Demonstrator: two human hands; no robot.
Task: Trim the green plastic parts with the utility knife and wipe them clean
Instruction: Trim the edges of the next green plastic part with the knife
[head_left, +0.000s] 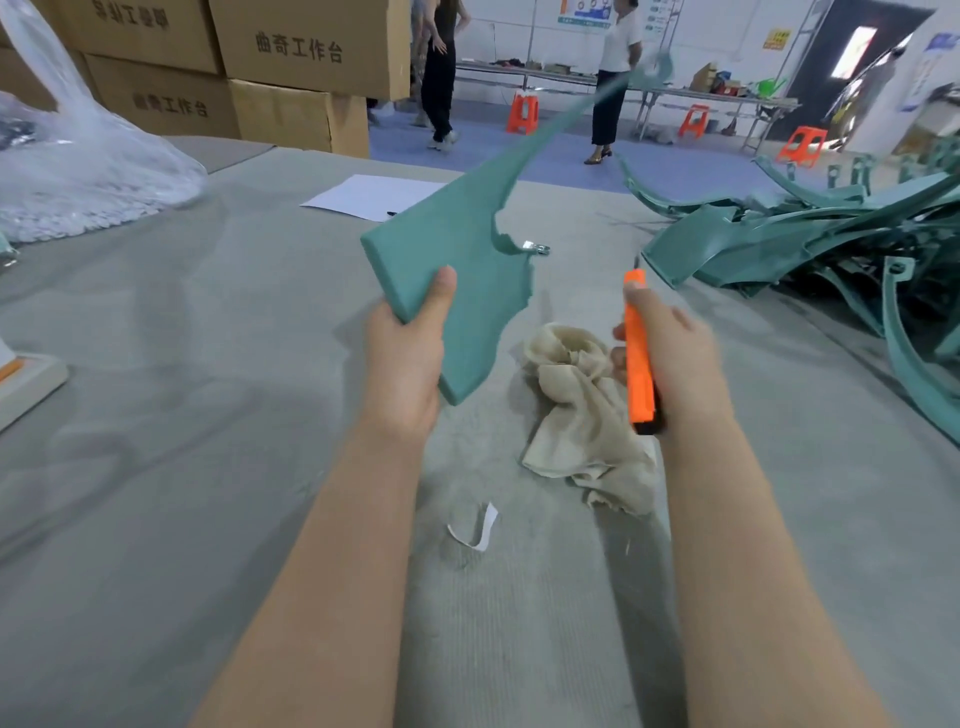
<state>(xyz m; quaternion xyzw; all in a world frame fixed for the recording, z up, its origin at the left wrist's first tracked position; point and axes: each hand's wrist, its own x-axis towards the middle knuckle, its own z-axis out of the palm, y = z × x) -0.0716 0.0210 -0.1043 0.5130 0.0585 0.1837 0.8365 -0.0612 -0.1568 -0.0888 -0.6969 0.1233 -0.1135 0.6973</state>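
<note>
Currently: left hand (408, 364) grips the lower corner of a green plastic part (457, 244), which is raised off the grey surface (156, 441) with its long thin end pointing up and away. Right hand (675, 353) is wrapped round the orange utility knife (639, 364), tip pointing away, clear of the part. Beige cloth (582, 415) lies crumpled on the surface between the hands. Pile of green parts (831, 239) at right.
</note>
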